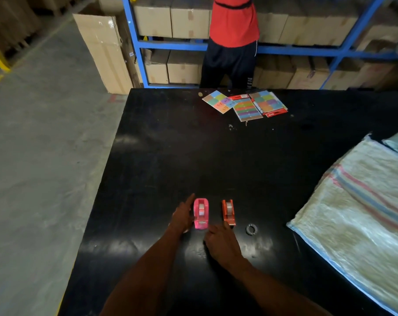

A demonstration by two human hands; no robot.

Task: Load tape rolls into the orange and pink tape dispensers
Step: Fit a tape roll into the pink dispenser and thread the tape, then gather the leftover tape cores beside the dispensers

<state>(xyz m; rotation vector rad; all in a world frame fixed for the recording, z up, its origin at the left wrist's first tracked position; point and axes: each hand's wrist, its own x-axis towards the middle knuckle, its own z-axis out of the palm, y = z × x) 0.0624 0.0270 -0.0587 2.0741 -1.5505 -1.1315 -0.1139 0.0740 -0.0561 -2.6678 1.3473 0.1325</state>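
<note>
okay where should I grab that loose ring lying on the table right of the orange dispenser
Pinch the loose ring from above, across its rim. It lies flat on the black table, so its sides offer little grip. The right hand is nearest.

Left hand (184, 214) flat, fingers extended forward, right hand (222, 241) loosely curled, both forearms outstretched

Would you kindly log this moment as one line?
pink dispenser: roll in | orange dispenser: roll in | left hand: beside pink | spare roll: table
</note>
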